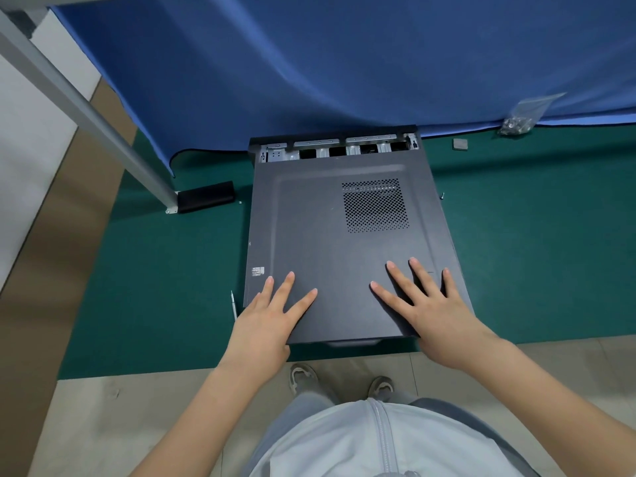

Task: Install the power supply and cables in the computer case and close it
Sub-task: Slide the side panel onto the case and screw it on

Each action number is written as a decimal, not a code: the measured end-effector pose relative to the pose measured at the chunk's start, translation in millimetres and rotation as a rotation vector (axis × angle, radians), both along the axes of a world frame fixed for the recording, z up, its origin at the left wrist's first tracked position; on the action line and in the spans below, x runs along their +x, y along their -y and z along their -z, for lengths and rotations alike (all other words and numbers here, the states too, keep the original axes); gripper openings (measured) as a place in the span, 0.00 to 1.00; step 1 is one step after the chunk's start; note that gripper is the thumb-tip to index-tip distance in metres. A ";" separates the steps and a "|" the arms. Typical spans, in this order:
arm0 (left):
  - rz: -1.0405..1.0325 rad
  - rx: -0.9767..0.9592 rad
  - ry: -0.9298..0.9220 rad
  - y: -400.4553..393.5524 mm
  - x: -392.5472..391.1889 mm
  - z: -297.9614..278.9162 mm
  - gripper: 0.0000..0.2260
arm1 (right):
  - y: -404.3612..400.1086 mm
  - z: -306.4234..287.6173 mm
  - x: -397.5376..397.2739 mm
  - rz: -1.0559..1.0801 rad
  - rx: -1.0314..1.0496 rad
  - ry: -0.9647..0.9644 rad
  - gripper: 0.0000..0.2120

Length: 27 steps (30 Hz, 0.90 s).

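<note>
**Seating the side panel squarely before it slides home**

The dark grey steel computer case (347,235) lies on its side on the green-matted worktop (533,253), and its flat dark grey side panel with the perforated vent grille (320,242) rests on top of it; at the case's far end a strip of bare metal frame and drive bays (339,149) is uncovered, so the panel looks to be sitting short of its closed position; the power supply and cables are hidden beneath it.

The left hand (266,316) lies flat on the panel's near-left corner, fingers (303,302) straight and spread, gripping nothing; the right hand (432,309) lies flat near the panel's near-right edge, likewise splayed and holding nothing.

To do this well, I judge the push should be even on both sides and directed toward the case's far end, palms pressing lightly down so the panel's edge hooks stay in their slots; uneven pressure would probably skew the panel and jam it; a cable caught under the rim would stop it, so any resistance calls for lifting and checking, not forcing.

A slim silver screwdriver (233,304) lies just left of the case's near corner, and a clear plastic bag of screws (521,120) sits well beyond its far-right corner; both may be wanted afterwards.
</note>
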<state>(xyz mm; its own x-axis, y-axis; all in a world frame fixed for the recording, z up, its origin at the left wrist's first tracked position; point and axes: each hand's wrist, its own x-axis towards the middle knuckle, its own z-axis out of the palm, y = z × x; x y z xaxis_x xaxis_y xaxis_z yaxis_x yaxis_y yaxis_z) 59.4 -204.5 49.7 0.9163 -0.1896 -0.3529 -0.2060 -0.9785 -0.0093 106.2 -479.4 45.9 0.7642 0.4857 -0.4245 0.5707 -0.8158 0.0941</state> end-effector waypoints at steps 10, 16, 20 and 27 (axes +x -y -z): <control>0.033 0.083 -0.036 2.2 14.1 -0.2 0.46 | -6.4 -2.3 12.8 0.096 -0.044 -0.042 0.56; 0.064 0.090 -0.060 -7.1 43.9 -8.5 0.45 | -18.0 -4.4 32.4 0.109 -0.087 -0.060 0.56; 0.069 0.089 -0.069 -8.8 50.0 -9.7 0.45 | -19.1 -6.3 38.9 0.107 -0.103 -0.066 0.56; 0.072 0.063 -0.060 -10.1 48.1 -11.7 0.45 | -14.7 -13.5 40.5 0.216 -0.065 -0.161 0.54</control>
<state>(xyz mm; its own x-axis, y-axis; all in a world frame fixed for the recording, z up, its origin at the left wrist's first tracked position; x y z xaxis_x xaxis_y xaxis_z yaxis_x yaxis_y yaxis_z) 107.5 -194.4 61.4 0.8780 -0.2298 -0.4199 -0.2777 -0.9590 -0.0557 146.8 -464.7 59.4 0.7670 0.2867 -0.5740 0.3960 -0.9154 0.0719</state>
